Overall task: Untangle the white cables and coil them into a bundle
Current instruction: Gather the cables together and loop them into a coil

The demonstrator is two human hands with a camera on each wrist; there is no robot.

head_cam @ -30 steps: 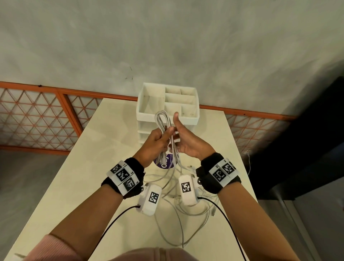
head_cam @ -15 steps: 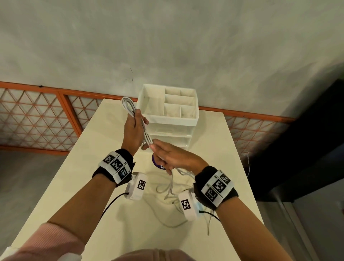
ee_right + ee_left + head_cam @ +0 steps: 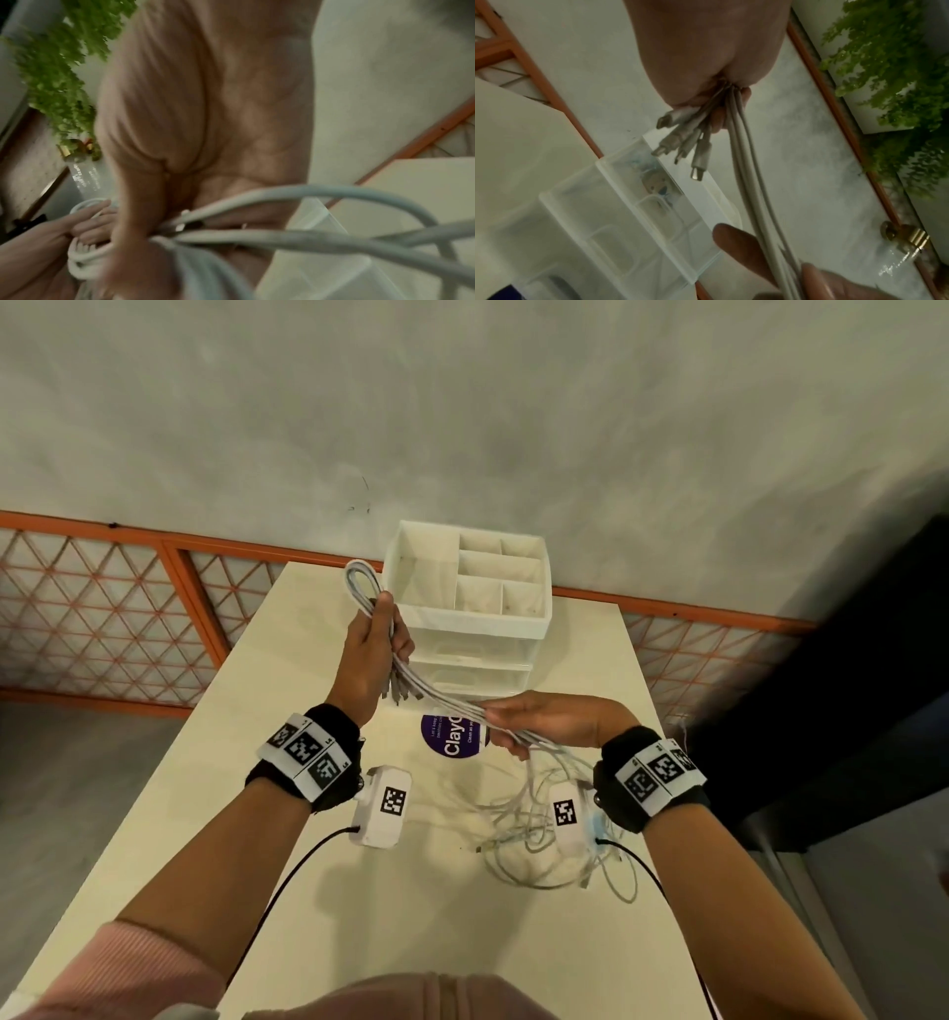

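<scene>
Several white cables (image 3: 441,698) run taut between my two hands above the table. My left hand (image 3: 372,644) is raised at the left and grips them in a fist, a folded loop (image 3: 359,580) sticking out above it. Their plug ends (image 3: 687,146) fan out below the fist. Lower and to the right, my right hand (image 3: 534,721) pinches the same strands (image 3: 257,237) with curled fingers. Behind it the loose remainder lies in a tangle (image 3: 539,839) on the table, partly hidden by the right wrist.
A white compartment organizer (image 3: 470,603) with clear drawers stands at the table's far end, just right of my left hand. A purple round sticker (image 3: 452,737) lies under the cables. The cream table (image 3: 359,891) ends at an orange lattice railing (image 3: 128,618). Dark furniture (image 3: 847,685) stands at the right.
My hands have drawn apart from in front of the organizer: the left rose up and left with the loop, the right slid down and right along the strands, pulling them taut.
</scene>
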